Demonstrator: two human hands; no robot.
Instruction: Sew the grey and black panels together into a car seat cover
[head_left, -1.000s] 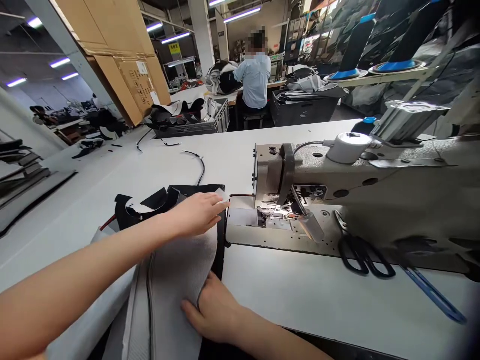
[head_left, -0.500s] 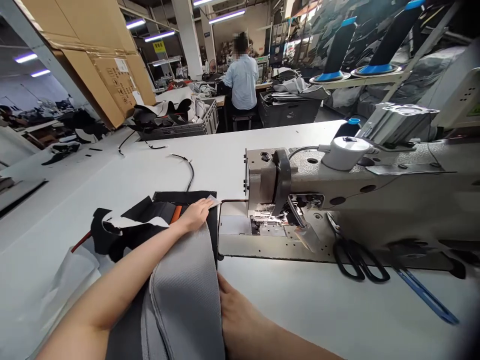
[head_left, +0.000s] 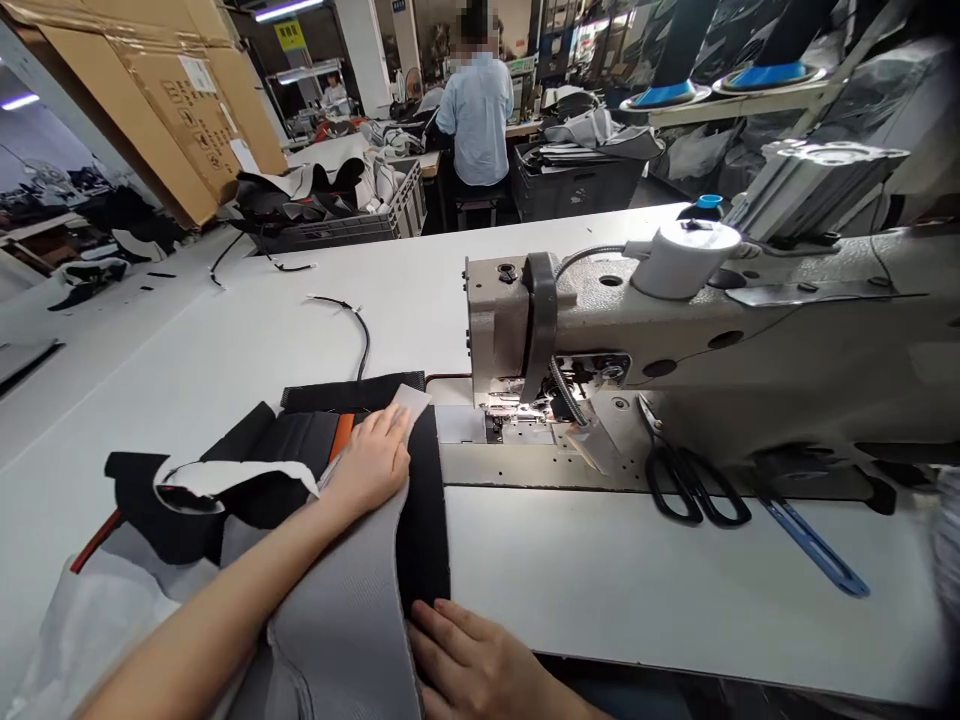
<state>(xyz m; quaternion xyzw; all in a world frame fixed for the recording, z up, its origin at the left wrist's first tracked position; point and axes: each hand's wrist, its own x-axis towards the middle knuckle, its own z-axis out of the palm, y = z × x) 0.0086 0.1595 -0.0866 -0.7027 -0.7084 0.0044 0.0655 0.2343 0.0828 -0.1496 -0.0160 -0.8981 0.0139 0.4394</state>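
My left hand [head_left: 371, 458] lies on a grey mesh fabric panel [head_left: 341, 600] near its far end, fingers stretched out toward its pale tip. Lower down, my right hand [head_left: 476, 655] rests with extended fingers at the panel's right edge, touching the black fabric [head_left: 425, 510] beneath. My right thumb is hidden. Under and left of the grey panel is a bundle of black and white sewn pieces with an orange strip [head_left: 341, 436]. The sewing machine [head_left: 517, 330] stands right of the fabric, its needle area lit.
Black-handled scissors [head_left: 694, 490] and a blue tool [head_left: 814, 550] lie by the machine base. A short black cable [head_left: 360, 325] is on the white table [head_left: 405, 290]. Beyond are a crate of fabric pieces [head_left: 360, 225], a cardboard box [head_left: 180, 110] and a seated person [head_left: 480, 115].
The grey panel has shifted left and flattened, baring more black fabric along its right side. My left hand has slid back from its tip; my right fingers now lie on top at the edge.
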